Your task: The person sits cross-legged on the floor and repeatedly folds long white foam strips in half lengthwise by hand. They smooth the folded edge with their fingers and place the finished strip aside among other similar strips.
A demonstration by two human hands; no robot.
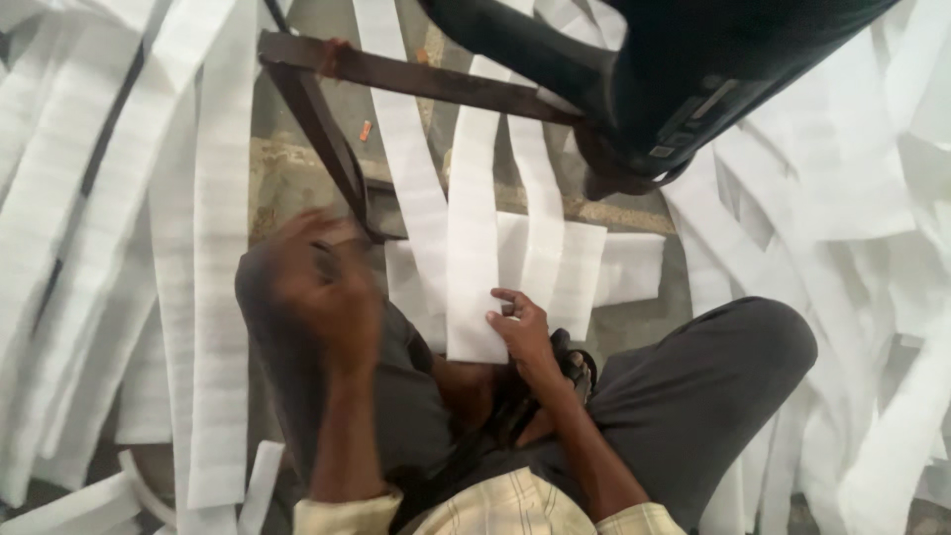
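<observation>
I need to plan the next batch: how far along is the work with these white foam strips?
Done: many cut white foam strips lie piled on both sides. In hand: the right hand grips the end of one strip hanging from the dark machine; the left hand is blurred at the metal frame. Left: several strips hang beside it.

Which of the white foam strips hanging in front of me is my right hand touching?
The wide middle strip: the right hand grips its lower end, while neighbouring strips hang free.
</observation>
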